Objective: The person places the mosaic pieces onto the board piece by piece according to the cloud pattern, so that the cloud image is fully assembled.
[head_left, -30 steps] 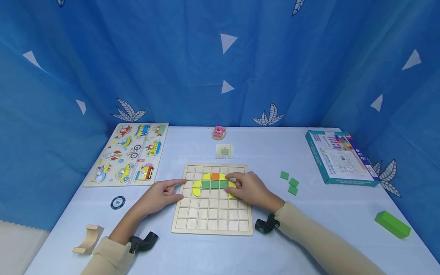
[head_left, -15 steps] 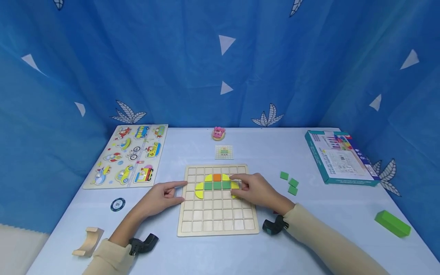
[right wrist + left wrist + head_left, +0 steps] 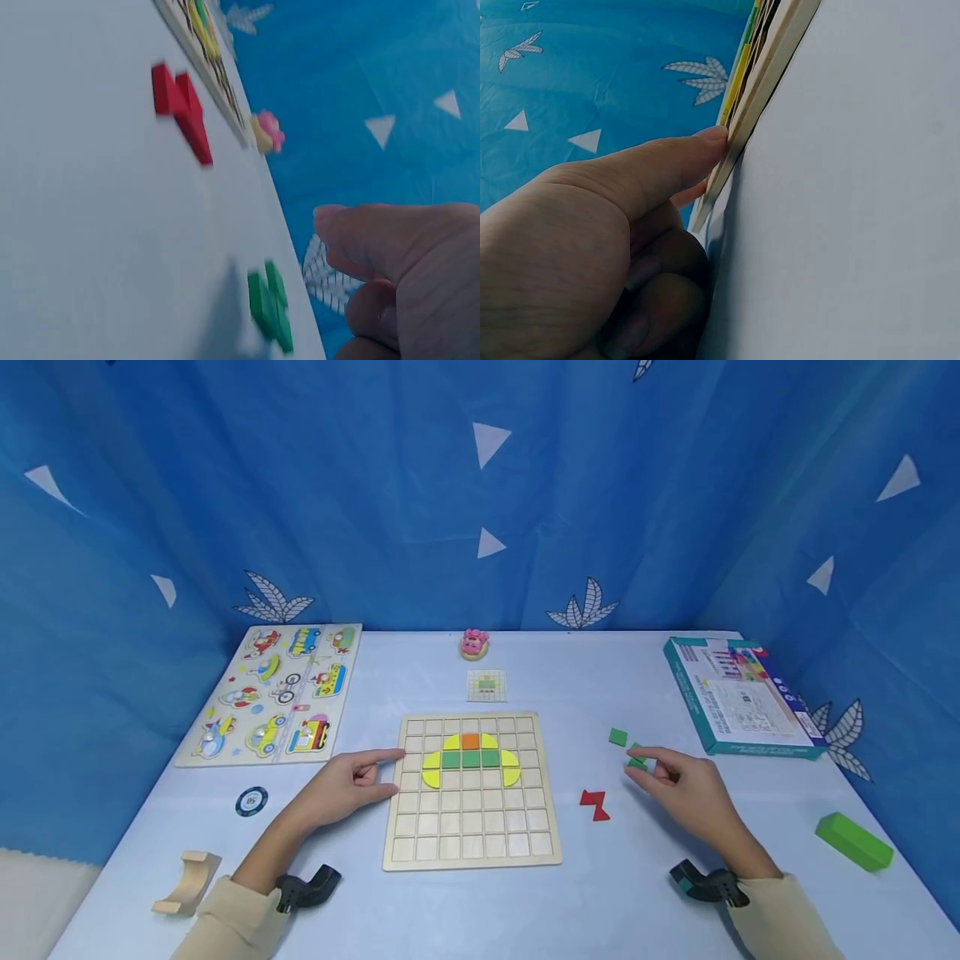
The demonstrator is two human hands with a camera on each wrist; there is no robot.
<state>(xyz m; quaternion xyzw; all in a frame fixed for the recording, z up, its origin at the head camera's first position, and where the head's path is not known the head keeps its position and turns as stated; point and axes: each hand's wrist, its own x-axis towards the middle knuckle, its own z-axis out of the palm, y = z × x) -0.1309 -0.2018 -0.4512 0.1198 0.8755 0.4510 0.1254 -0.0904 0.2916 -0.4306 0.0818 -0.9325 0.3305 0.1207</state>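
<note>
The thumb and forefinger of my left hand (image 3: 351, 783) touch the left edge of a wooden grid board (image 3: 461, 853), the other fingers bent. In the left wrist view, the thumb (image 3: 682, 161) meets the board's side. On the board lie yellow rounded pieces (image 3: 432, 770), green squares (image 3: 471, 758) and an orange square (image 3: 470, 741). My right hand (image 3: 693, 789) hovers over loose green square tiles (image 3: 618, 737), thumb and forefinger apart. In the right wrist view, the green tiles (image 3: 264, 304) lie below it, with nothing seen between its fingertips.
Red triangular pieces (image 3: 595, 803) lie right of the board. Behind it are a pattern card (image 3: 487, 686) and a pink toy (image 3: 474, 644). A vehicle puzzle (image 3: 273, 693), round chip (image 3: 251, 801) and wooden arch (image 3: 189, 883) lie left; a box (image 3: 742, 697) and green block (image 3: 853, 841) lie right.
My right hand has left the board and moved right to the loose green tiles, uncovering the yellow pieces and the red triangles. The board first shifted slightly right. My left hand stays at its edge.
</note>
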